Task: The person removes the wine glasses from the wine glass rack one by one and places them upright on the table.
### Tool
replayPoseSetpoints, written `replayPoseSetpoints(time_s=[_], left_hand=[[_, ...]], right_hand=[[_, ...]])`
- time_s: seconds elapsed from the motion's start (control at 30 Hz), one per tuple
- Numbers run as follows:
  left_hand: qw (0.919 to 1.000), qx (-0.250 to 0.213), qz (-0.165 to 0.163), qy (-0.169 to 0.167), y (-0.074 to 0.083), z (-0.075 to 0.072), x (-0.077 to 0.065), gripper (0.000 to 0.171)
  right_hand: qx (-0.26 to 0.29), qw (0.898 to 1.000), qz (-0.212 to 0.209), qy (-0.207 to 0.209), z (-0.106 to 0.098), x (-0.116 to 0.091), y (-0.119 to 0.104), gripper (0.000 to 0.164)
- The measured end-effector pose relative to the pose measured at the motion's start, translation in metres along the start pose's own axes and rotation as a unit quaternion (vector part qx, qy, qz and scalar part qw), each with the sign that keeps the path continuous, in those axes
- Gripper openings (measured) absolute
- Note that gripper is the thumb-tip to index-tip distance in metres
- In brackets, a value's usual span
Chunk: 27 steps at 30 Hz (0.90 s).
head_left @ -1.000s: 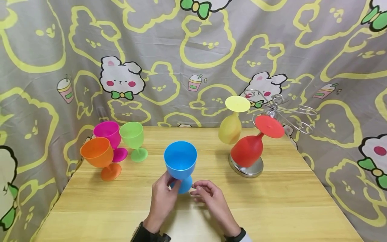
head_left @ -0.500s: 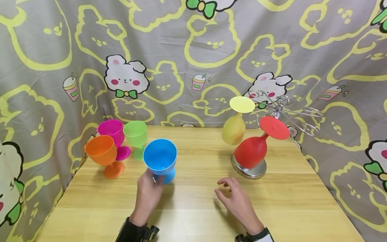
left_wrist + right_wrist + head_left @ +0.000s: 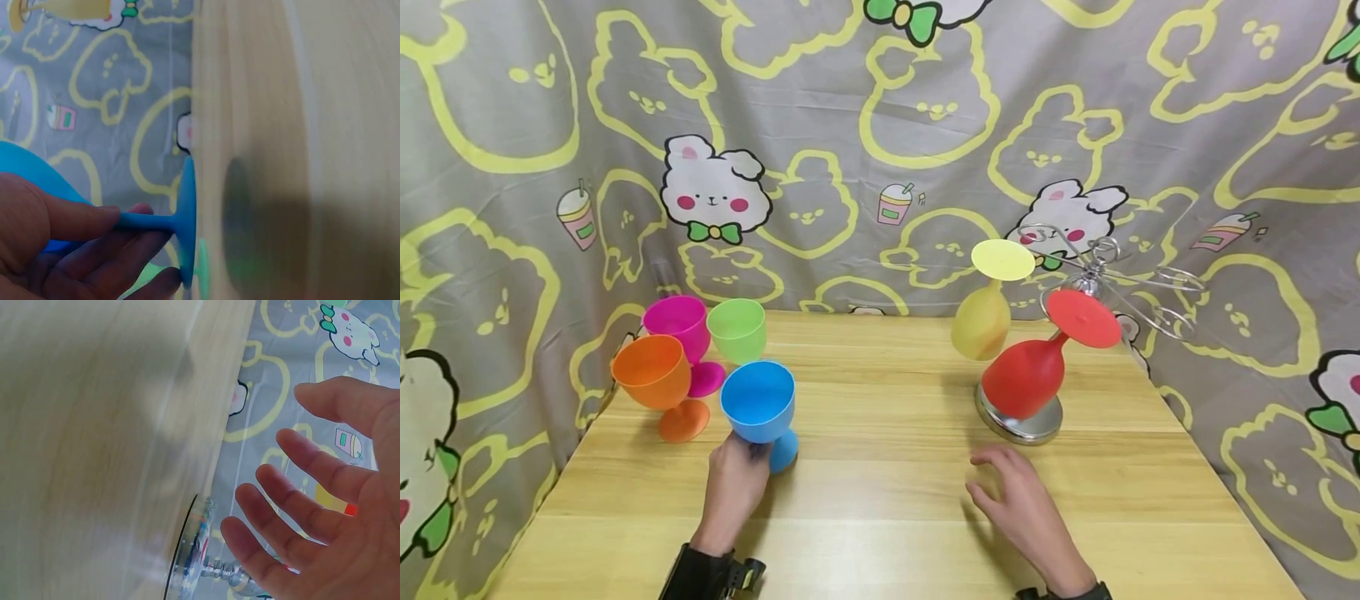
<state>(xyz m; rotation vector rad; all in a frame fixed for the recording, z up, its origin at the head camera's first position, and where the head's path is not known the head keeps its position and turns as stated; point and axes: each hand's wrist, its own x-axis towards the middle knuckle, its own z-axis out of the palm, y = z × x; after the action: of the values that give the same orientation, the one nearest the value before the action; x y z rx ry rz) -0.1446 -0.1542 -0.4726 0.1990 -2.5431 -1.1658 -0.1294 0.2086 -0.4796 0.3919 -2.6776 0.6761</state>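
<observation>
My left hand (image 3: 733, 483) holds a blue plastic goblet (image 3: 758, 404) by its stem, thumb on one side and fingers on the other. The goblet is upright with its bowl up. In the left wrist view its round foot (image 3: 186, 219) hangs over the tabletop, a shadow beside it. Behind it stand an orange goblet (image 3: 651, 372), a magenta goblet (image 3: 676, 321) and a green goblet (image 3: 737, 329), whose foot is hidden. My right hand (image 3: 1022, 504) holds nothing; its fingers are spread and relaxed in the right wrist view, near the rack's round base (image 3: 187, 556).
A metal goblet rack (image 3: 1084, 287) with wire loops stands at the right on a shiny base. From it hang a red goblet (image 3: 1026, 379) and a yellow goblet (image 3: 981, 325), both upside down. A patterned curtain (image 3: 820, 100) closes off the table's (image 3: 880, 483) back and sides.
The left hand has carried the blue goblet leftward, toward the other standing goblets. My right hand has drawn away from it to the right.
</observation>
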Motion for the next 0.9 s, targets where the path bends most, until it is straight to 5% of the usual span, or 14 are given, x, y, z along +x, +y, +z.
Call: replayPoseSetpoints(time_s=[0.3,0.9], left_hand=[[0.9989,-0.002,-0.033,-0.033,-0.026,0.003,0.012,0.02],[0.997,-0.01,-0.029,-0.071,-0.049,-0.011,0.05,0.031]], right_hand=[[0.005,1.0,0.003,0.011,-0.002,-0.006,0.005,0.031],[0.017,0.999,0.026,-0.01,0.0,-0.005,0.003,0.026]])
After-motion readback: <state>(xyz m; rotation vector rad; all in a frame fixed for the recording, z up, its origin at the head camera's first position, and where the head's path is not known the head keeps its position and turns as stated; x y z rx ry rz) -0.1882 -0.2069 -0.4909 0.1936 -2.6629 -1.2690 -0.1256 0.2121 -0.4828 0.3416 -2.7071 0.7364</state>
